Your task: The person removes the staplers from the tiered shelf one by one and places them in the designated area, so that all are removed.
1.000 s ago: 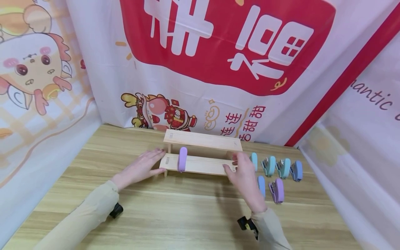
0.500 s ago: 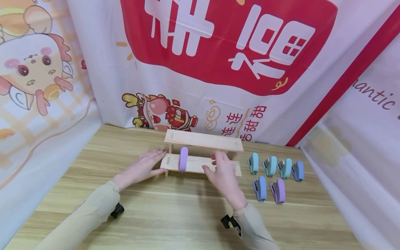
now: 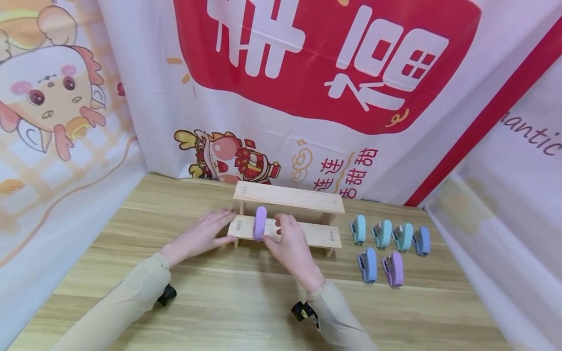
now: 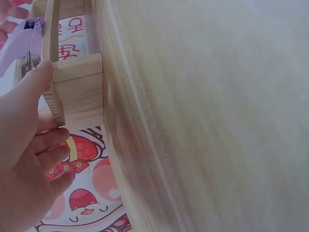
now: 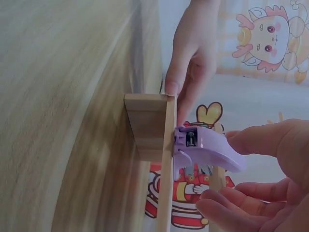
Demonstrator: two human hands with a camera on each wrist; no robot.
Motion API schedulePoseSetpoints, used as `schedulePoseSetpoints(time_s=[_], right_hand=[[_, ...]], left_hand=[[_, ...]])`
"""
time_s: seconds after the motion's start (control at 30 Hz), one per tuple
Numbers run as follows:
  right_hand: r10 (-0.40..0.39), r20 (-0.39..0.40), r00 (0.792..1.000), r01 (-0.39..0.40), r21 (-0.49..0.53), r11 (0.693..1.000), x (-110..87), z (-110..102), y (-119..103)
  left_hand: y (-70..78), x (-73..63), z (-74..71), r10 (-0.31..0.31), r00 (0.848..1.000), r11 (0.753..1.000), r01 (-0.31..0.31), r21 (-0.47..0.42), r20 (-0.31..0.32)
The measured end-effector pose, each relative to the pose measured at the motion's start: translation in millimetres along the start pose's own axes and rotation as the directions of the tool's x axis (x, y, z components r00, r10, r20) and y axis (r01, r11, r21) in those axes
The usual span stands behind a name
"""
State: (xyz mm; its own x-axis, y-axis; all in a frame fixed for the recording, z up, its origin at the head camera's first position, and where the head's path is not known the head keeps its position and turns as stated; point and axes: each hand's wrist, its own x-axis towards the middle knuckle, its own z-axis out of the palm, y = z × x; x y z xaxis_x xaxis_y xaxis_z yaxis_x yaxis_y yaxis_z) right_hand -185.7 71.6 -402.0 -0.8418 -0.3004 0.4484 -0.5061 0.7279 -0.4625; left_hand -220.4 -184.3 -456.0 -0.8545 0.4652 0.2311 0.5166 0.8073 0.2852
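Note:
A lilac stapler (image 3: 260, 223) stands on the lower step of a two-step wooden shelf (image 3: 316, 235), near its left end. My left hand (image 3: 203, 234) holds that end; in the left wrist view its thumb (image 4: 37, 79) rests on the front edge, while the other fingers lie around the end. Just right of the stapler is my right hand (image 3: 291, 243), thumb and fingers spread apart. The right wrist view has the right thumb (image 5: 256, 141) overlapping the lilac stapler (image 5: 210, 147); whether they touch I cannot tell. The right fingers are loosely bent around no object.
Right of the shelf, several staplers stand on the wooden table (image 3: 219, 312): a back row with a teal one (image 3: 359, 229) at its left and a blue one (image 3: 422, 241) at its right. In front are a blue stapler (image 3: 368, 265) and a purple stapler (image 3: 393, 269). A printed cloth hangs behind.
My right hand has moved left along the lower step, from its right end to beside the lilac stapler. The left hand has kept its place at the shelf's left end.

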Motion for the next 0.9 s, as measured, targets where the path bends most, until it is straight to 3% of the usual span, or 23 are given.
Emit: schedulePoseSetpoints(time_s=[0.33,0.67,0.9], right_hand=[[-0.002,-0.011,1.000,0.002,-0.025,1.000,7.5,20.0,-2.3],[0.027,-0.005,1.000,-0.027,-0.025,0.999,11.6,27.6,-3.7],[-0.021,-0.066,0.998,0.018,-0.046,0.999,11.0,29.5,-3.6]], left_hand=[[-0.4,0.3,1.4,0.030,0.999,0.999,-0.029,0.020,-0.031],[-2.6,-0.5,3.4,0.018,1.000,1.000,-0.018,0.012,-0.024],[-4.4,-0.2,4.4,0.019,1.000,1.000,-0.019,0.011,-0.024]])
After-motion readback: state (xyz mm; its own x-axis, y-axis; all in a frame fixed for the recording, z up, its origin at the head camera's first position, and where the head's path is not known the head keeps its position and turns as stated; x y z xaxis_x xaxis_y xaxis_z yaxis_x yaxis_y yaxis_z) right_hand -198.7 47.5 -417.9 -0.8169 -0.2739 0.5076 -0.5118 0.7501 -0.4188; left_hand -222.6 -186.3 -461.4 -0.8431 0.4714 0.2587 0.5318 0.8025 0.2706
